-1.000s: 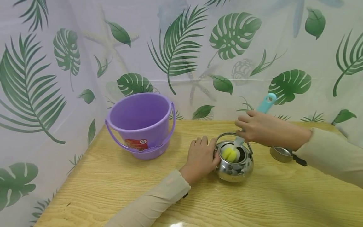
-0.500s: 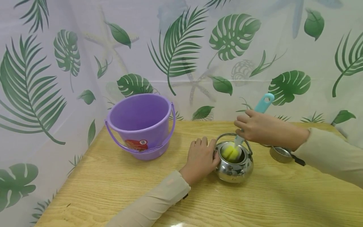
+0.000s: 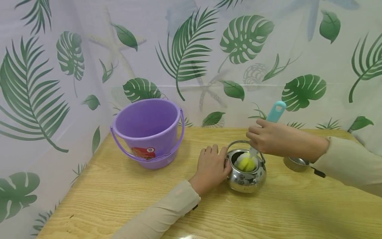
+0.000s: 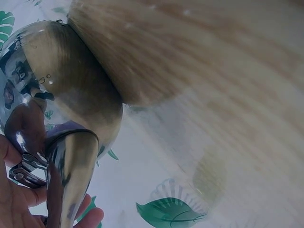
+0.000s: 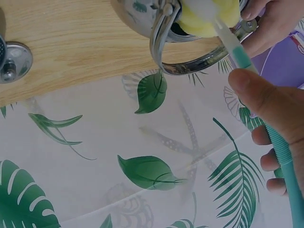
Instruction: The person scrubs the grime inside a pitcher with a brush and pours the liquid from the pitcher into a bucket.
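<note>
A shiny steel kettle (image 3: 245, 182) stands on the table without its lid, its hoop handle raised. My left hand (image 3: 211, 167) holds it at the left; in the left wrist view, fingers (image 4: 90, 219) wrap round the spout (image 4: 76, 166). My right hand (image 3: 268, 136) grips the turquoise handle (image 3: 276, 111) of a sponge brush. The brush's yellow-and-white sponge head (image 3: 246, 163) sits in the kettle's mouth. In the right wrist view, the thumb lies along the brush handle (image 5: 279, 147) and the fingers curl round behind it.
A purple bucket (image 3: 149, 132) with its handle hanging down stands to the left on the wooden table (image 3: 125, 202). Right of the kettle is a small round metal container (image 3: 296, 163). A knobbed metal lid (image 5: 19, 61) shows in the right wrist view. A leaf-patterned sheet (image 3: 197, 49) hangs behind.
The sponge head has shifted right inside the kettle's mouth, and the top of the brush handle has moved slightly left and down. My left hand and the kettle stay nearly still.
</note>
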A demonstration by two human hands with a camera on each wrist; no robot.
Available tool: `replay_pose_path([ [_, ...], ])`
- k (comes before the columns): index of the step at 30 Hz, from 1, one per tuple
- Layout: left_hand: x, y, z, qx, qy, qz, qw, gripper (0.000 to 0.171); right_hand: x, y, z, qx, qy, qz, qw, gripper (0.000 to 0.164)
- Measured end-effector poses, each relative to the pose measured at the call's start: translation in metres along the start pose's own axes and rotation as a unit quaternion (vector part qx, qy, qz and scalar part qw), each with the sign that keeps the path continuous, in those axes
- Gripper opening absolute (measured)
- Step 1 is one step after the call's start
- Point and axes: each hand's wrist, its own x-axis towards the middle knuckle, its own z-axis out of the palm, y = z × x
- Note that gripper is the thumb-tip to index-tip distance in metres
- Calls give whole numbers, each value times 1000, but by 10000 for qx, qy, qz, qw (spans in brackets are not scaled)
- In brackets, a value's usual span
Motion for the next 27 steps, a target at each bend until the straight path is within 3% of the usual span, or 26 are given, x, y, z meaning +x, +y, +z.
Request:
replay_pose_path([
  [10,0,0,1,-105,-127,-39,9999,29,2,-2,-1,88,259,94,9996,27],
  [27,-1,2,-5,-199,-246,-100,9995,27,1,-1,8,210,176,354,9990,30],
])
